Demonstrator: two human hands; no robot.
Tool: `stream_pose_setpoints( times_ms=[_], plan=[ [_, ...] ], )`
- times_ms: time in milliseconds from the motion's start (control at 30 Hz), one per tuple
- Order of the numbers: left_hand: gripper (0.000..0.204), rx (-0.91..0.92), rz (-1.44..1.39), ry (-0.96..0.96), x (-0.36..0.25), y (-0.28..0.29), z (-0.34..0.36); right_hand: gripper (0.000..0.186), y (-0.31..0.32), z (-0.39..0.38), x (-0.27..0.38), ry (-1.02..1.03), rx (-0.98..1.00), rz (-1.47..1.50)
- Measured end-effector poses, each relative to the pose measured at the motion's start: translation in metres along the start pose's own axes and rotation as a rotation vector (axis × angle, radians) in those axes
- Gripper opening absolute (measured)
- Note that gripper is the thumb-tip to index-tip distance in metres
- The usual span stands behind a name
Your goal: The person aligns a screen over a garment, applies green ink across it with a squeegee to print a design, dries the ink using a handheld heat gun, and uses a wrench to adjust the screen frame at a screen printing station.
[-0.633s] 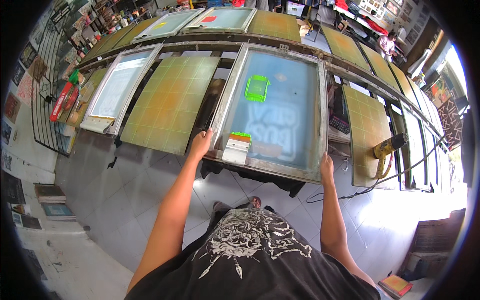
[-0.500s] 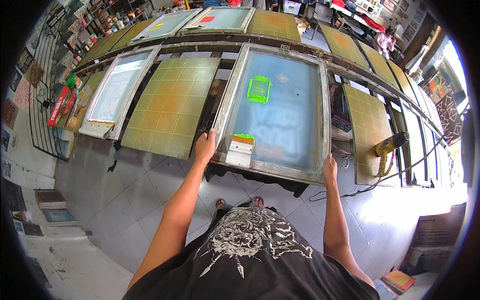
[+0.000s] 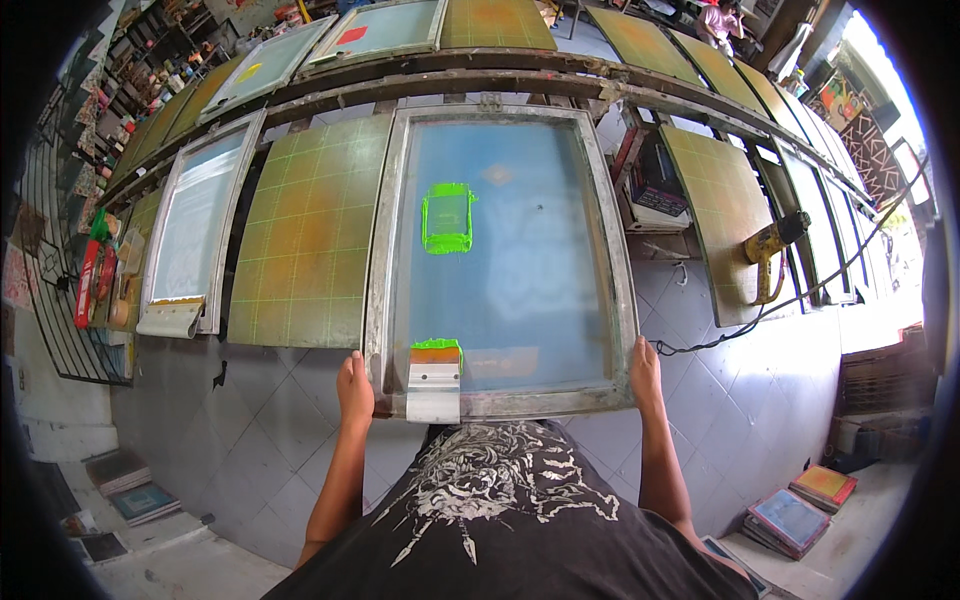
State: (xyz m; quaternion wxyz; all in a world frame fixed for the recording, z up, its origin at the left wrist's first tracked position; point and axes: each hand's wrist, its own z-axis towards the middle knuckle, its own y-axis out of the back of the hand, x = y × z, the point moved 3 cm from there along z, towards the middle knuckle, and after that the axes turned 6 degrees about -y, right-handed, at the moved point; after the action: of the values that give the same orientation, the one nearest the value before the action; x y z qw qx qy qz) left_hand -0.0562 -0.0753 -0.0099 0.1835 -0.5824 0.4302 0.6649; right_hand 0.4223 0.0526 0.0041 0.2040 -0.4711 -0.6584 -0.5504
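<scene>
A large metal-framed printing screen (image 3: 502,110) with a blue mesh lies flat in front of me. My left hand (image 3: 354,388) grips its near left corner. My right hand (image 3: 644,374) grips its near right corner. A small squeegee (image 3: 434,379) with green ink on its blade rests on the near edge of the frame, just right of my left hand. A bright green ink patch (image 3: 447,217) sits on the mesh further up.
Yellow-green gridded boards (image 3: 310,235) line a long table to both sides. Another framed screen (image 3: 195,235) lies at the left. A yellow heat gun (image 3: 768,252) hangs at the right with its cord. Stacks of small frames (image 3: 800,505) lie on the tiled floor.
I have stepped closer, so the screen looms larger. Both hands still hold its near corners, and the frame now lies squarer before me.
</scene>
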Motion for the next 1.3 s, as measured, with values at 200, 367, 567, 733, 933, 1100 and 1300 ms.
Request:
stream_pose_setpoints(
  times_ms=[200, 367, 567, 733, 933, 1100, 1300],
  plan=[
    [0.047, -0.031, 0.016, -0.008, -0.003, -0.006, 0.001, 0.050, -0.001, 0.004, 0.012, -0.061, 0.001, -0.075],
    [0.051, 0.025, 0.040, 0.047, -0.012, -0.024, 0.020, 0.051, 0.004, 0.030, 0.011, -0.045, -0.003, -0.011],
    [0.053, 0.022, 0.015, 0.020, -0.028, -0.048, 0.030, 0.053, 0.012, 0.063, 0.007, 0.015, -0.006, -0.052],
    [0.051, 0.004, 0.102, -0.030, -0.023, -0.057, 0.030, 0.053, 0.017, 0.073, 0.011, 0.003, 0.021, -0.045],
    [0.049, -0.024, 0.112, -0.038, -0.026, -0.066, 0.026, 0.051, 0.022, 0.070, 0.015, -0.042, 0.014, -0.007],
    [0.047, 0.023, 0.107, -0.032, -0.024, -0.068, 0.026, 0.050, 0.023, 0.080, -0.002, -0.012, 0.013, 0.038],
    [0.048, 0.005, 0.047, 0.016, -0.029, -0.070, 0.026, 0.051, 0.025, 0.077, 0.000, -0.047, 0.016, 0.044]
  ],
)
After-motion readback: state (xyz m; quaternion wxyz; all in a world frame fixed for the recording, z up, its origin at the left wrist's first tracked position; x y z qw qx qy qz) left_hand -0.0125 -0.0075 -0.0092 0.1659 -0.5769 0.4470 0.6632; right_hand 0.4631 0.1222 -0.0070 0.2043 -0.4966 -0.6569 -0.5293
